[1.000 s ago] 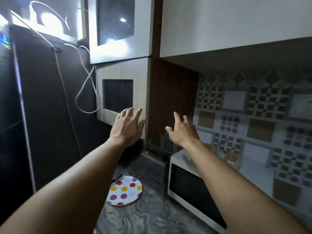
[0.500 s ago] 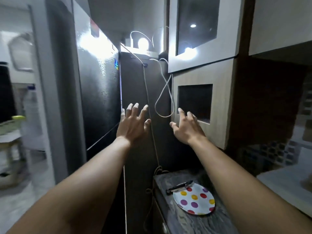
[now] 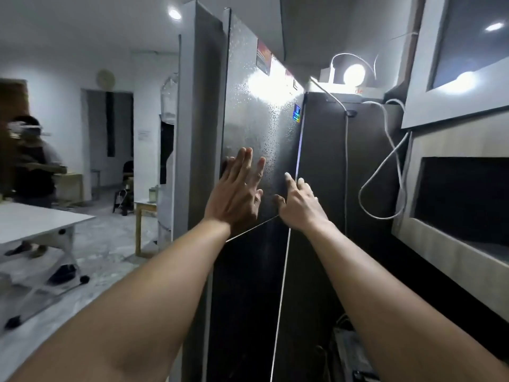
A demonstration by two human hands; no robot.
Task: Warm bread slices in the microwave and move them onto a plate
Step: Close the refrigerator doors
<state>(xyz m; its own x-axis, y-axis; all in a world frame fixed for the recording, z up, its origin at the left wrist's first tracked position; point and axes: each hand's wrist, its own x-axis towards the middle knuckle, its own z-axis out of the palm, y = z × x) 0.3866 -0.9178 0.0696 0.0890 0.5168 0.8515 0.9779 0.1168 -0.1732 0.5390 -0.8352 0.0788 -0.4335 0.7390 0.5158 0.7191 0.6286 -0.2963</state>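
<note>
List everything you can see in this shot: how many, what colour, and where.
refrigerator: one, dark grey, centre
lamp: one, glowing white, on top of the refrigerator
cable: one, white, hanging in a loop right of the refrigerator
cabinet doors: two, pale with dark panels, right edge, one above the other
table: one, white, left
small wooden table: one, light brown, left of the refrigerator
other person: one, dark top, far left, blurred
left hand: one, fingers straight, at the refrigerator's upper door
right hand: one, fingers extended, beside the left hand
</note>
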